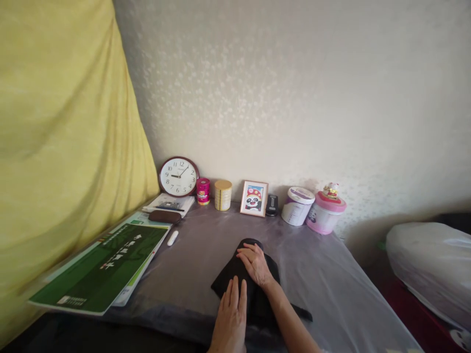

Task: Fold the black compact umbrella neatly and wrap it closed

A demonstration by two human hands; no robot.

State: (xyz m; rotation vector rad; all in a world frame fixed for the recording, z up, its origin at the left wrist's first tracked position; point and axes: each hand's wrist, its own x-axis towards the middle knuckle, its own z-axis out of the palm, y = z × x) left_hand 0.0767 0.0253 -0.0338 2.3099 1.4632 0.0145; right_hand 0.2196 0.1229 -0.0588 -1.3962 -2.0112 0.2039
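A black cloth item (227,275) lies on the table in front of me, with a rounded top end and a narrow strap-like piece (303,313) sticking out at the lower right. I cannot make out what kind of item it is. My left hand (231,311) rests flat on its near left part, fingers stretched forward and side by side. Further up, my right hand (255,264) lies across the cloth just below the rounded end, its fingers extended to the left. Neither hand grips it. Both hands and the right forearm hide part of the cloth.
A grey-covered table (198,274) meets the wall. Green booklets (110,267), a brown case (165,216) and a white stick-like object (172,238) lie left. A clock (179,176), tins (222,195), a panda picture frame (253,198) and tubs (298,206) line the back.
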